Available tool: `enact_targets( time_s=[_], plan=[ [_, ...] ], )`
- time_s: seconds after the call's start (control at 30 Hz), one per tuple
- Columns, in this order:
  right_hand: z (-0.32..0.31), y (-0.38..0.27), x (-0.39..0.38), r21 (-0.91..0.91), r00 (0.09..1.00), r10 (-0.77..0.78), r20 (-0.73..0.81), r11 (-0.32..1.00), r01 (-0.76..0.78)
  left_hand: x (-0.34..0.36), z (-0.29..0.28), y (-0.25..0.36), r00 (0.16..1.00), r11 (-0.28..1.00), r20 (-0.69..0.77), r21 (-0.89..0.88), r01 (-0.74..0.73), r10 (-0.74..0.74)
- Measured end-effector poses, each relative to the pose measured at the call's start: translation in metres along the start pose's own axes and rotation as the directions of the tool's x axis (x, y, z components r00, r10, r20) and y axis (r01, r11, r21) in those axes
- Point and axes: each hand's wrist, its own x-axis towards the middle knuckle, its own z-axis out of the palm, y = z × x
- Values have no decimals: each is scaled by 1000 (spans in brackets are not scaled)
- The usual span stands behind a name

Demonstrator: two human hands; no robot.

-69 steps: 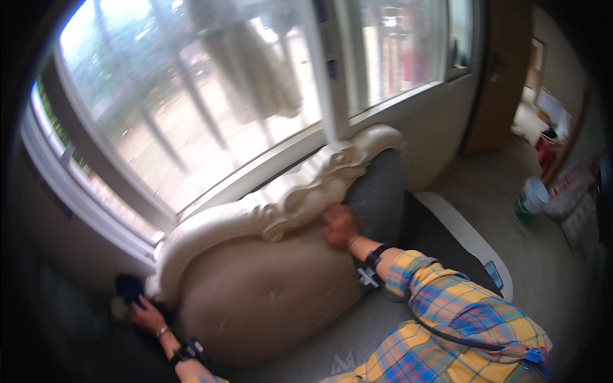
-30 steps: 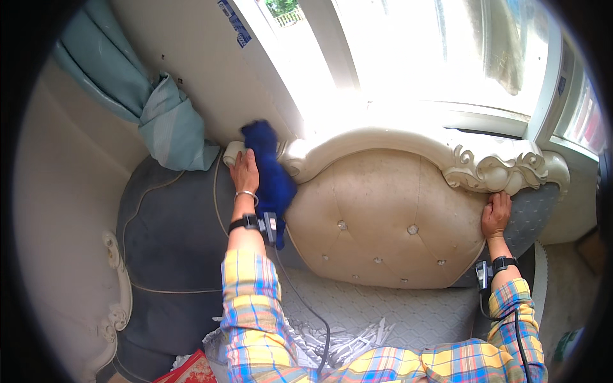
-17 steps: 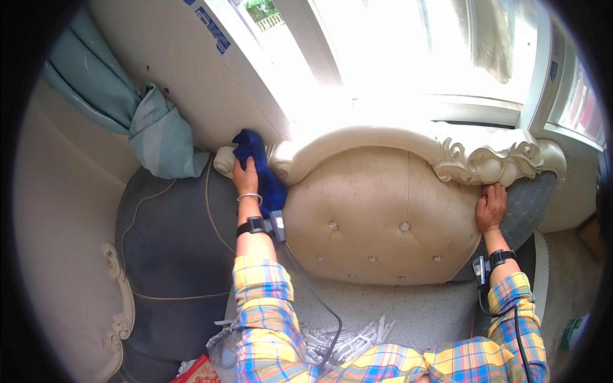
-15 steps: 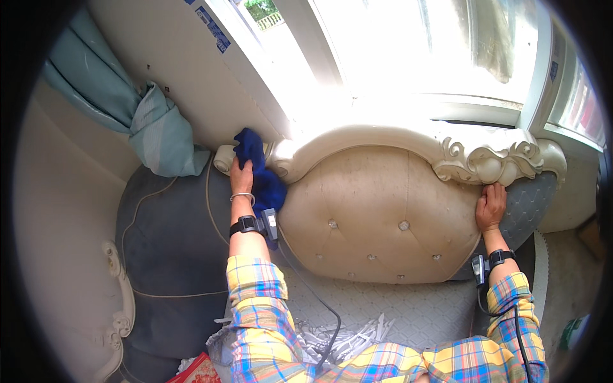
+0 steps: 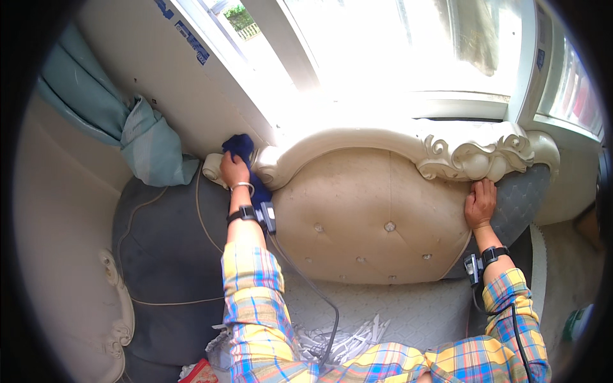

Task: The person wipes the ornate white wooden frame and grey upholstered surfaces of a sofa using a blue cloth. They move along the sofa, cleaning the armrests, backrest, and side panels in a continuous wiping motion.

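Observation:
A dark blue cloth [image 5: 241,146] is bunched in my left hand [image 5: 235,171], whose fingers close on it against the scrolled left end of the sofa's cream carved frame [image 5: 319,145]. More of the cloth hangs down beside the tan tufted backrest [image 5: 357,204]. At the backrest's right side, my right hand [image 5: 481,203] leans with its fingertips at the underside of the carved ornament [image 5: 476,156]. Its fingers lie together, pressed against the edge where padding and frame meet, and no object shows in it.
Bright windows [image 5: 408,51] stand behind the sofa. A knotted pale blue curtain [image 5: 153,143] hangs at the left above grey upholstery [image 5: 172,242] with a loose cord. White strips [image 5: 345,338] lie in a pile on the seat. Black cables run from the devices strapped to my wrists.
My left hand has shifted slightly on the frame's left end, and the cloth is now more bunched there. My right hand stays at the ornament. The whole view has moved a little.

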Motion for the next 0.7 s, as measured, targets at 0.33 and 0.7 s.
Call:
enact_targets(
  time_s=[0.33, 0.7],
  plan=[
    [-2, -4, 1, -7, 1000, 9, -4, 1000, -9, -41, -33, 58, 915, 869, 137, -392, -303, 381],
    [-1, -2, 1, -10, 1000, -11, -5, 1000, 11, -57, -23, 69, 896, 852, -12, -302, -427, 445]
  ],
)
